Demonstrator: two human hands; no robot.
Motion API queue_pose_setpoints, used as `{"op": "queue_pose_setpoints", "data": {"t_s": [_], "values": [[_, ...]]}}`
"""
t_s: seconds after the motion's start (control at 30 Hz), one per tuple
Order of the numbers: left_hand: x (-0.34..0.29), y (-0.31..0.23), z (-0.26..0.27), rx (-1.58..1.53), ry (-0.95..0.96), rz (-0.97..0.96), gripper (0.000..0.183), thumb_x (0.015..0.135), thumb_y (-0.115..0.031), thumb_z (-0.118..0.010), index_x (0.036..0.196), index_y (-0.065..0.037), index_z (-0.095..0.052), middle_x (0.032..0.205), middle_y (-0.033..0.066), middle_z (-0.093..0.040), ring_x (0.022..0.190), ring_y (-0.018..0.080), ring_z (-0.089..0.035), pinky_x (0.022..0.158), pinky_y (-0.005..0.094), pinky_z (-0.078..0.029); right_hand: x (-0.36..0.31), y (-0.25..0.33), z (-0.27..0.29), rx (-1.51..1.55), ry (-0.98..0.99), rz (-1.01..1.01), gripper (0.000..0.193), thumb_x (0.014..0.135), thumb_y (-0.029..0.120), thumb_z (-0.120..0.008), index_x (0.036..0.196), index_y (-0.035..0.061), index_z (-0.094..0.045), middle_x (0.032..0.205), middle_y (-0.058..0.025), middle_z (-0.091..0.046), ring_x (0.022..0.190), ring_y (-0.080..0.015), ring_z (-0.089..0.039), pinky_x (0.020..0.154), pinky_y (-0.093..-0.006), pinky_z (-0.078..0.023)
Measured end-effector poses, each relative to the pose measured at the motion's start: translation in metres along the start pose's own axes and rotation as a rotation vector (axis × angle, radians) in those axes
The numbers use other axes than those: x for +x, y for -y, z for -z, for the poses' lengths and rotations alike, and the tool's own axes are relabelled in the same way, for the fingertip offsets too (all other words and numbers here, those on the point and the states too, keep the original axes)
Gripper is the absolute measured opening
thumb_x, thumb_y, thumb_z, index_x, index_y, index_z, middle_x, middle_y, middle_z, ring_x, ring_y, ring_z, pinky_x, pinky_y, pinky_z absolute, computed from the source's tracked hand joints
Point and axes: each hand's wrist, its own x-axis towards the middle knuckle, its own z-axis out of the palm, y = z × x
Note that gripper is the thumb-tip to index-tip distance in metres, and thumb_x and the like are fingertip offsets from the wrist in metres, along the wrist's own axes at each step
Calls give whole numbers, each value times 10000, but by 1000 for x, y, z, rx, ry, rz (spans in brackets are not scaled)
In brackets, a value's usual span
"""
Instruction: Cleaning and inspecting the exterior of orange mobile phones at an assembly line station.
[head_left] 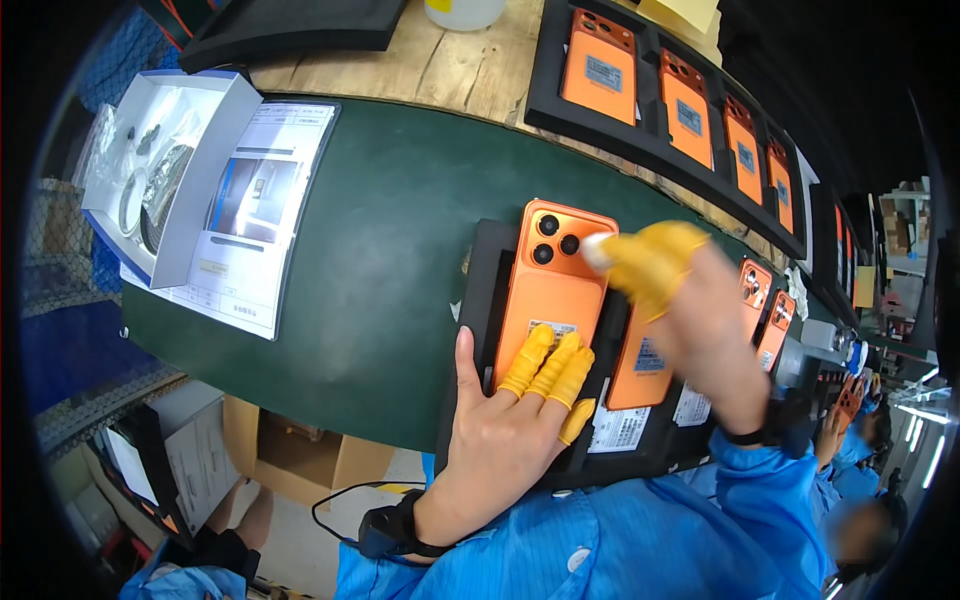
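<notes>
An orange phone [562, 300] lies camera side up at the left end of a black foam tray [490, 262]. My left hand [505, 435], with yellow finger cots, rests its stretched fingers flat on the phone's lower back, over part of a label; the thumb lies along the left side. My right hand [690, 295], also in yellow finger cots and blurred by motion, is closed on a small white thing [597, 251] at the phone's camera corner. What this thing is, I cannot make out. A second orange phone [630, 375] sits to the right in the tray, partly behind my right arm.
Another black tray [650, 135] with several orange phones stands along the far side. On the green mat [385, 230], at left, lies a printed sheet [262, 255] beside a white box [180, 235] of bagged parts. An open cardboard box [300, 455] is below the table edge. Other people are at right.
</notes>
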Motion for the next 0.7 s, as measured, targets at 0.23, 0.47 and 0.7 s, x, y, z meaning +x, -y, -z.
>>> {"op": "queue_pose_setpoints", "data": {"t_s": [0.23, 0.47, 0.7], "values": [[-3, 2, -2, 4, 42, -14, 350, 776, -279, -696, 1073, -98, -655, 975, 29, -685, 1035, 156, -625, 1067, 660, -108, -20, 19, -41, 57, 5, -42, 504, 610, -11, -637, 1112, -28, -596, 930, -132, -581, 778, -282, -553, 696, -346, -470], [-3, 3, -3, 2, 0, -11, 346, 773, -290, -690, 1051, -86, -662, 937, 15, -686, 972, 134, -643, 1062, 670, -117, -23, 17, -34, 121, 69, -106, 470, 624, -49, -643, 1091, -1, -612, 921, -143, -571, 822, -305, -561, 726, -365, -473], [-3, 5, -2, -8, 13, -20, 380, 782, -287, -679, 1102, -85, -647, 889, 10, -686, 938, 129, -651, 1060, 676, -101, -11, 26, -39, 176, 20, -143, 404, 680, 0, -700, 1077, 5, -621, 917, -130, -578, 788, -287, -568, 689, -356, -481]]}}
